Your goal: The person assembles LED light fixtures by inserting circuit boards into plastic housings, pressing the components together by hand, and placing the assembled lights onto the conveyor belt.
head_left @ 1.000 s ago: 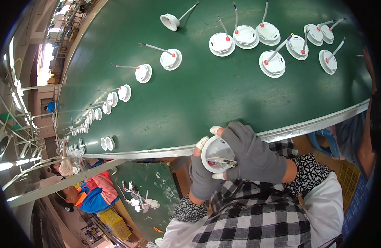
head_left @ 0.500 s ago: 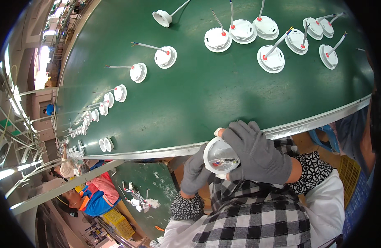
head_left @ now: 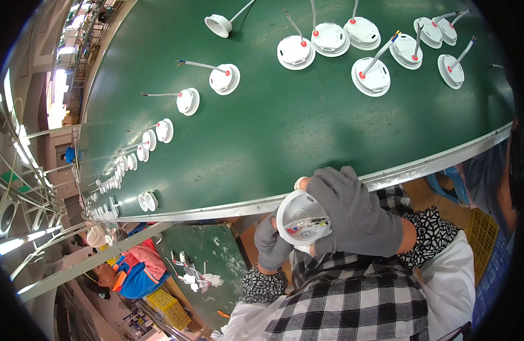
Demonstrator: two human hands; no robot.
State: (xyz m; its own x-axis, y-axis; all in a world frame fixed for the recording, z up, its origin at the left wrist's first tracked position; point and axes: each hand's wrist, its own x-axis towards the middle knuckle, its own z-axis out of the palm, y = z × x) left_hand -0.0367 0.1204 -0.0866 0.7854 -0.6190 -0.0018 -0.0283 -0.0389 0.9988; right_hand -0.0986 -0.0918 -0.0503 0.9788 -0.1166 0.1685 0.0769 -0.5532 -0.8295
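My right hand (head_left: 356, 213), in a grey glove with pale fingertips, is closed around a round white lamp housing (head_left: 292, 211) at the table's near edge. The housing's open side faces up, showing a small circuit board (head_left: 307, 224) with coloured parts inside. My left hand (head_left: 271, 243), gloved too, is curled behind the housing's left side. Its fingertips and whatever they grip are hidden by the housing. Similar white lamp housings, such as this one with a grey cable and red grommet (head_left: 371, 78), lie on the green table beyond.
The green table (head_left: 245, 153) has a metal edge (head_left: 438, 159). A row of lamp housings (head_left: 149, 140) runs along its left side. Lower left, a second green surface bears white parts (head_left: 196, 279). A co-worker in blue and pink (head_left: 138, 275) sits beyond it. A yellow crate (head_left: 481, 241) stands right.
The housing has tilted and moved slightly left, and its board shows at a different angle. My left hand has slid a little lower behind it. My right hand keeps its hold.
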